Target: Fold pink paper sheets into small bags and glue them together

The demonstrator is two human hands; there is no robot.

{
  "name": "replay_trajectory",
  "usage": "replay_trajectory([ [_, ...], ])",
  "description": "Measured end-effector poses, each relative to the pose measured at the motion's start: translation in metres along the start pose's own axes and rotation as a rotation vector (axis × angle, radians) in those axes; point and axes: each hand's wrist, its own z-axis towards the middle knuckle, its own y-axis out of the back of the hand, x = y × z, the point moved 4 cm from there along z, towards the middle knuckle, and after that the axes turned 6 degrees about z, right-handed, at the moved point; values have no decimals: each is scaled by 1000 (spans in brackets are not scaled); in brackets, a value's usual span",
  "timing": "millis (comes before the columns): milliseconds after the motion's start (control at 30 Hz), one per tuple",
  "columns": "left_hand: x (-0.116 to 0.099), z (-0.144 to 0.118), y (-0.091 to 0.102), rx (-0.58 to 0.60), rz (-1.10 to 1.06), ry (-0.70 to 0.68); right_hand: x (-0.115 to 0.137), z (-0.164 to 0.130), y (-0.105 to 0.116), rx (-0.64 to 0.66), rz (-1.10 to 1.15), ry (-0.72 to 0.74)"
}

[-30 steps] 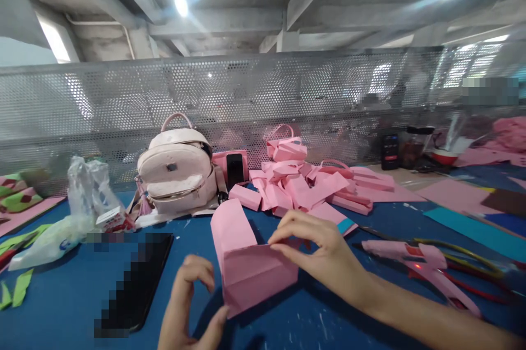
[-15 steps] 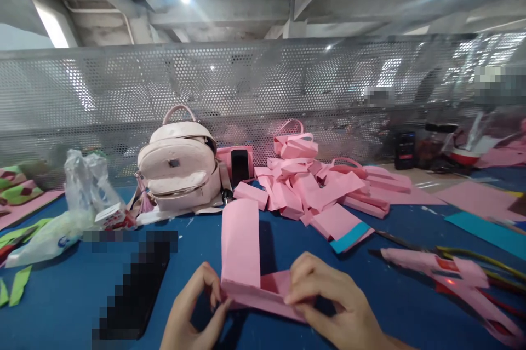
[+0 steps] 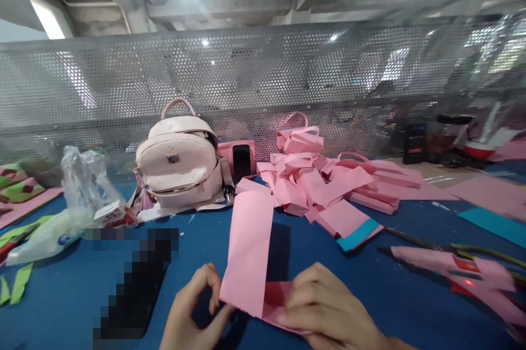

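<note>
Both of my hands work a folded piece of pink paper [image 3: 249,248] at the near edge of the blue table [image 3: 61,290]. One long flap of it stands up toward the camera; the lower part lies flat. My left hand [image 3: 193,314] pinches the left bottom corner between thumb and fingers. My right hand [image 3: 324,311] presses flat on the lower right part, fingers closed over it.
A pile of folded pink paper pieces [image 3: 316,185] lies behind. A pale pink backpack [image 3: 178,161] and a phone [image 3: 241,162] stand against the perforated metal screen. A pink glue gun [image 3: 452,270] lies at right, a plastic bag [image 3: 69,213] at left, a blurred dark object [image 3: 131,284] near left.
The paper went from a raised box shape to pressed down on the table, one flap left standing. My right hand dropped from its top edge onto its lower part; my left hand closed on the corner.
</note>
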Motion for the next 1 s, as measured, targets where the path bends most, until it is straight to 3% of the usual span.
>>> replay_trajectory([
  [167,-14,4,9,-51,70,-164,-5,-3,0,57,10,-77],
  [300,-43,10,31,-181,215,-492,-10,-6,-1,67,37,-164],
  [400,-58,10,37,-160,380,-630,-12,-7,-2,72,83,-186],
  [1000,-60,10,30,-52,469,-602,-10,-8,-6,56,120,-219],
])
